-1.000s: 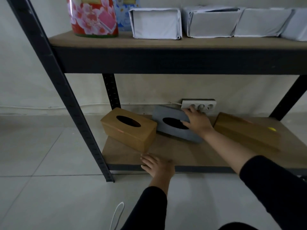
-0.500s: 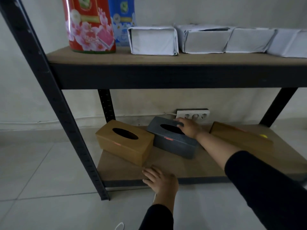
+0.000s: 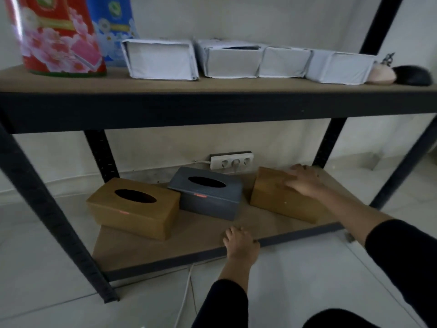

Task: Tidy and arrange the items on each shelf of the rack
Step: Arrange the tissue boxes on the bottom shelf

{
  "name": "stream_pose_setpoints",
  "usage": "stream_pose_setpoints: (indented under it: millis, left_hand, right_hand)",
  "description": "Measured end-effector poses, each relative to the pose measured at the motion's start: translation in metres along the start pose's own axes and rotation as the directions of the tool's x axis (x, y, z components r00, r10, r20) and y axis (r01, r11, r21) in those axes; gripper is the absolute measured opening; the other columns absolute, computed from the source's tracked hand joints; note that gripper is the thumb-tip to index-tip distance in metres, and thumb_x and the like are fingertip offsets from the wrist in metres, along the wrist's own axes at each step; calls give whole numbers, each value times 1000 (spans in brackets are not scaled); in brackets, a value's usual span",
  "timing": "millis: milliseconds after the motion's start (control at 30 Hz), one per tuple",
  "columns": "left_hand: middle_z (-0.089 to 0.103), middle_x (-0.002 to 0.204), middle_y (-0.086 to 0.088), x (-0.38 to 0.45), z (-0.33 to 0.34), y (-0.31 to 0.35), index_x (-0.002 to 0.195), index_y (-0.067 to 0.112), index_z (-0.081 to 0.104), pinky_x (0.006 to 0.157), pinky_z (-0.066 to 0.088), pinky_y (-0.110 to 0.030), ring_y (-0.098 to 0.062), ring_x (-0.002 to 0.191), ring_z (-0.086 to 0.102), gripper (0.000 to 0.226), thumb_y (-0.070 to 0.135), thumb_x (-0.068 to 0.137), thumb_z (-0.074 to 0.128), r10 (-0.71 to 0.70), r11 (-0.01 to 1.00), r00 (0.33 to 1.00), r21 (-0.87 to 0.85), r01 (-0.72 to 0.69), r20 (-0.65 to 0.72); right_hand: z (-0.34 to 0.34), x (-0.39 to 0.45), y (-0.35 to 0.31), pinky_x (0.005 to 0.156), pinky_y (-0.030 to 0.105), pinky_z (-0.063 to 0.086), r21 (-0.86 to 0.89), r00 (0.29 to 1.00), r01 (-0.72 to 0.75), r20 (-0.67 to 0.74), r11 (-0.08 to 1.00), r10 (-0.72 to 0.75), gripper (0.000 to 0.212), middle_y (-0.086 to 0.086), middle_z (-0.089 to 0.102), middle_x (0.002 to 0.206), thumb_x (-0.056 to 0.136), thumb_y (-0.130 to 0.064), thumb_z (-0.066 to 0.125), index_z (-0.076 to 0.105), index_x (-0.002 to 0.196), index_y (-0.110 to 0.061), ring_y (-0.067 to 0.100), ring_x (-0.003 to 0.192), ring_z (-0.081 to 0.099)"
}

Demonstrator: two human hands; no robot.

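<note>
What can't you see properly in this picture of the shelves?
- Head view: the right hand is motion-blurred, so its grip on the right wooden box is unclear.
- The box's top is partly hidden by that hand.
- The red tin is cut off by the top edge.

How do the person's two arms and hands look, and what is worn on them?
Both arms wear dark, apparently black long sleeves pushed up to leave the forearms bare. The left hand and the right hand are bare: no gloves show, and no ring, watch or bracelet is visible. The right hand is slightly blurred.
</note>
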State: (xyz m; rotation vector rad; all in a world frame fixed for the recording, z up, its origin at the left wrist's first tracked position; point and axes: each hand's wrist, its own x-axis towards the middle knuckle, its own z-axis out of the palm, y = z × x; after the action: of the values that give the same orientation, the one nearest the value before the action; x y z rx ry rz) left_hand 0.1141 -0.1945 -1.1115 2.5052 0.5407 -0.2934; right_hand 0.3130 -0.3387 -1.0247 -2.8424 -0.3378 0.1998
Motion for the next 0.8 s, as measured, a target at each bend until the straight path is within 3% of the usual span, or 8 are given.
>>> stream_pose_setpoints:
  millis: [100, 200, 367, 500, 600, 667, 800]
  left_hand:
    - [37, 139, -14, 5, 9, 13, 140, 9, 34, 108, 31, -43, -31, 127, 35, 51, 27, 93, 45, 113, 993, 993, 23, -112, -21]
    - [38, 140, -12, 14, 18, 26, 142, 9, 31, 108, 31, -42, -29, 128, 36, 52, 29, 95, 43, 180, 980, 981, 94, -173, -70]
    - [38, 142, -11, 28, 31, 29, 143, 9, 29, 107, 31, -40, -28, 128, 38, 54, 36, 97, 41, 179, 969, 976, 191, -153, -126]
    - [40, 140, -7, 35, 36, 28, 140, 12, 33, 103, 32, -36, -26, 125, 41, 50, 39, 97, 38, 157, 960, 974, 257, -112, -162]
    - [46, 132, -7, 39, 42, 30, 133, 14, 43, 96, 39, -38, -27, 115, 50, 46, 41, 95, 38, 159, 953, 954, 291, -81, -254]
    - [50, 127, -5, 41, 45, 34, 127, 15, 50, 90, 43, -39, -26, 110, 54, 47, 45, 92, 38, 168, 946, 935, 319, -63, -314]
    - [35, 140, -3, 48, 52, 41, 136, 20, 35, 103, 32, -34, -21, 128, 36, 55, 56, 95, 34, 18, 955, 965, 290, 61, -263]
  right_hand:
    - [-7, -1, 29, 116, 46, 24, 15, 989, -27, 146, 1000, 24, 112, 3, 22, 158, 67, -79, 62, 20, 153, -22, 28, 144, 23]
    - [-15, 13, 42, 109, 40, 37, 44, 979, 29, 199, 999, -38, 125, 3, 35, 154, 52, -84, 68, 27, 152, -21, 25, 137, 38]
    - [-29, 37, 35, 76, 21, 44, -58, 917, 160, 378, 985, -126, 112, -10, 50, 140, 46, -84, 72, 41, 143, -37, 16, 122, 52]
    - [-30, 54, 27, 100, 34, 44, -65, 877, 209, 454, 976, -158, 122, -6, 44, 146, 45, -78, 78, 32, 147, -31, 21, 127, 48]
    - [-20, 68, 25, 105, 38, 41, -61, 879, 294, 410, 954, -245, 138, 1, 38, 151, 40, -76, 81, 18, 151, -24, 25, 132, 43]
    - [-16, 73, 24, 98, 35, 44, -102, 871, 433, 304, 896, -386, 128, 4, 47, 142, 44, -73, 81, 23, 145, -19, 25, 123, 49]
    - [-3, 81, 21, 105, 43, 34, -365, 734, 657, 109, 660, -671, 114, 7, 43, 137, 51, -69, 77, 29, 142, -19, 28, 122, 43]
